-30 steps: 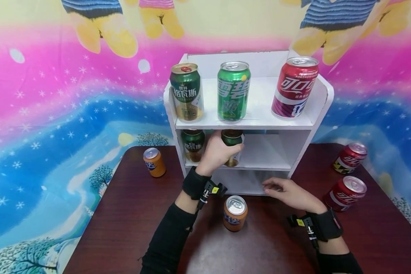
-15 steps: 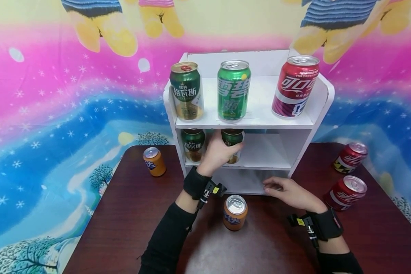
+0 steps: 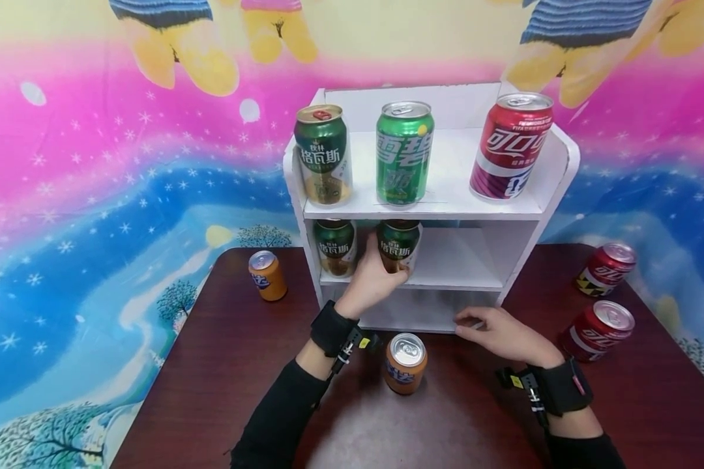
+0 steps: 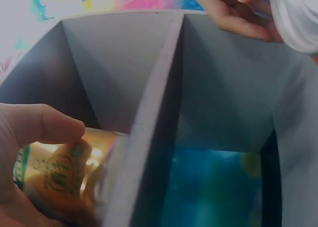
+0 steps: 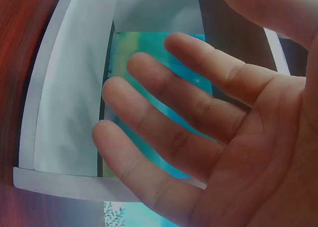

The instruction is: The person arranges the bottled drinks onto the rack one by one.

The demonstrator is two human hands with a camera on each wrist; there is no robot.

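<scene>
On the middle shelf of the white rack (image 3: pixel 446 210), my left hand (image 3: pixel 372 280) holds a green-and-gold kvass can (image 3: pixel 400 242) low on its body, fingers to the left and thumb across the lower front. The left wrist view shows the thumb against the gold part of that can (image 4: pixel 59 175). Another kvass can (image 3: pixel 336 247) stands just left of it on the same shelf. My right hand (image 3: pixel 504 333) is by the bottom shelf's right front edge and holds nothing. Its spread fingers (image 5: pixel 164 103) are seen in the right wrist view.
On the top shelf stand a kvass can (image 3: pixel 322 156), a green Sprite can (image 3: pixel 405 153) and a red cola can (image 3: pixel 512 146). Orange soda cans stand in front of the rack (image 3: pixel 406 368) and left of it (image 3: pixel 268 277). Two red cans (image 3: pixel 605 270) stand at the right.
My left thumb has slid down the kvass can, and more of its label shows, now facing front. The left wrist has shifted slightly left and lower. My right hand stays in place.
</scene>
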